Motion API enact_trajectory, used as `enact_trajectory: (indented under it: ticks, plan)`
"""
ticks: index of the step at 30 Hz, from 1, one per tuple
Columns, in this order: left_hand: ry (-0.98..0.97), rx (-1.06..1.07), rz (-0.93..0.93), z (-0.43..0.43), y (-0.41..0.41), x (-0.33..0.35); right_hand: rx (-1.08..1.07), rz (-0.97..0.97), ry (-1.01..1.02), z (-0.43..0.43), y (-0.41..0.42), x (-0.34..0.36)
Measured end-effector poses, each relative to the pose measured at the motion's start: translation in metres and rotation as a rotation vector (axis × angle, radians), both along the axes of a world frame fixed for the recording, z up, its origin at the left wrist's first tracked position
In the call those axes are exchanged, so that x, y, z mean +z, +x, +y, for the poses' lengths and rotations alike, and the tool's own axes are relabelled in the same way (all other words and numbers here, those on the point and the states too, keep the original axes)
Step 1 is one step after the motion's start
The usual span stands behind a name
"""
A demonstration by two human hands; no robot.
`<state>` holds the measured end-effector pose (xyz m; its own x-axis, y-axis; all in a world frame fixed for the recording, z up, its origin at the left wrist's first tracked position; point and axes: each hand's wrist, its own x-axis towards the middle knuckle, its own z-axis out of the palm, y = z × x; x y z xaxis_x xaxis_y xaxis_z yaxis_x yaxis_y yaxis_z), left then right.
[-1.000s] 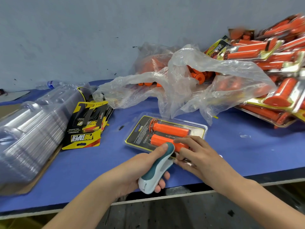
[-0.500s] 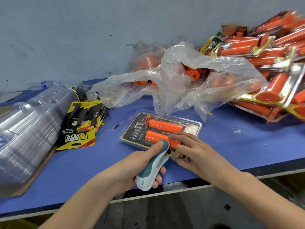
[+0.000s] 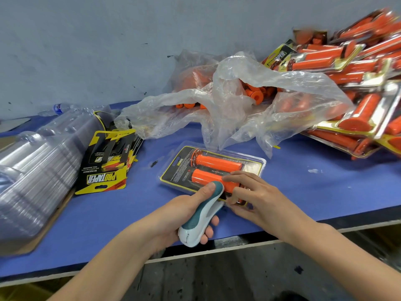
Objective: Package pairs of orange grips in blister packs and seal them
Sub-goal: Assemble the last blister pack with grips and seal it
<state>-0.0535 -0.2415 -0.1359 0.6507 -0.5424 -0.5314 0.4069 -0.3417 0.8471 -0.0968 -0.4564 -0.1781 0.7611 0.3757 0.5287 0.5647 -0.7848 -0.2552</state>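
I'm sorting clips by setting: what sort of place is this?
Probably a small packing workshop bench: a heap of sealed grip packs, a stack of empty clear blisters and a bag of loose orange grips.

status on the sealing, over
Left hand grips stapler at near edge of blister pack. Right hand presses it flat. Two orange grips inside. Nothing in the way.
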Motion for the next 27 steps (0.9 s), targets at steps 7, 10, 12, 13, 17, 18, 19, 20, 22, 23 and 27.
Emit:
enact_trajectory:
  ticks: [7,10,12,13,17,18,19,20,22,23,27]
  plan:
    - [0.000,0.031,-0.007,0.005,0.002,-0.001,-0.014,-0.013,0.043,0.001,-0.003,0.007]
    - [-0.001,0.038,-0.008,0.006,0.002,0.000,-0.032,-0.032,0.074,0.003,-0.005,0.007]
    - [0.006,0.038,-0.010,0.005,0.001,0.000,-0.054,-0.049,0.090,0.002,-0.005,0.008]
    - [0.011,0.037,-0.011,0.005,0.001,0.000,-0.061,-0.050,0.091,0.002,-0.005,0.008]
    - [0.046,0.031,-0.018,0.005,0.001,0.000,-0.080,-0.019,0.077,0.001,-0.005,0.008]
    - [0.048,0.031,-0.017,0.005,0.001,0.000,-0.082,-0.010,0.062,0.001,-0.005,0.008]
    - [0.044,0.034,-0.015,0.004,0.000,0.000,-0.078,-0.003,0.052,0.002,-0.005,0.008]
    - [0.037,0.038,-0.012,0.004,0.000,0.001,-0.074,-0.002,0.030,0.004,-0.006,0.008]
    - [0.018,0.048,-0.013,0.002,-0.001,0.002,-0.079,-0.030,-0.075,0.009,-0.005,0.007]
    - [0.010,0.052,-0.019,0.001,-0.001,0.002,-0.098,-0.050,-0.141,0.012,-0.004,0.006]
    - [-0.004,0.063,-0.026,-0.003,-0.003,0.003,-0.188,-0.129,-0.260,0.021,0.001,0.010]
